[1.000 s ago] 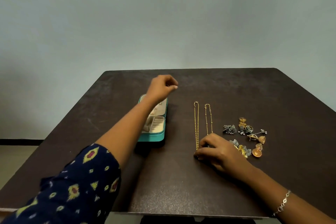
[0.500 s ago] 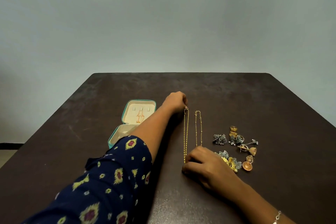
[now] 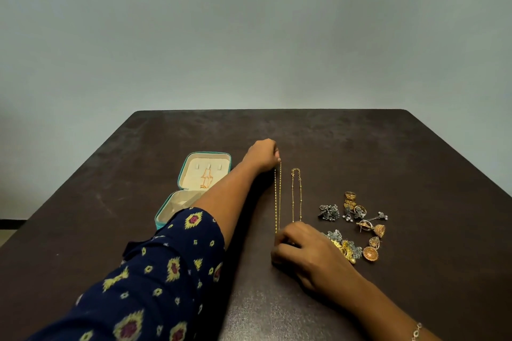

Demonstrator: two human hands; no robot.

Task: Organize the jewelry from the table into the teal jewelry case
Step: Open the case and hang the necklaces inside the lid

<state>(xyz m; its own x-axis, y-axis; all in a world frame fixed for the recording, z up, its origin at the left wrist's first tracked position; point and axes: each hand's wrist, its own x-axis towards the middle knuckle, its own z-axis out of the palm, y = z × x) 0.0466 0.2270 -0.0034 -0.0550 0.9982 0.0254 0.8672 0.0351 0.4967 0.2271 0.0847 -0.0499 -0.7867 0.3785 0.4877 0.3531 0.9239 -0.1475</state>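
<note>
The teal jewelry case (image 3: 194, 188) lies open on the dark table (image 3: 360, 152), cream lining up, with a gold piece hung inside its lid; my left forearm covers part of its lower tray. Two gold chains lie stretched out side by side. My left hand (image 3: 263, 156) pinches the far end of the left gold chain (image 3: 277, 196). My right hand (image 3: 307, 249) is closed over that chain's near end and also covers the near end of the right gold chain (image 3: 296, 194).
A pile of gold and silver earrings and rings (image 3: 357, 224) lies just right of my right hand. The table's far edge runs along a plain grey wall (image 3: 249, 36). A thin bracelet (image 3: 417, 332) circles my right wrist.
My left hand came down from above the case to the far end of the left chain and pinched it. The case's lid now shows fully. My right hand stayed on the near ends.
</note>
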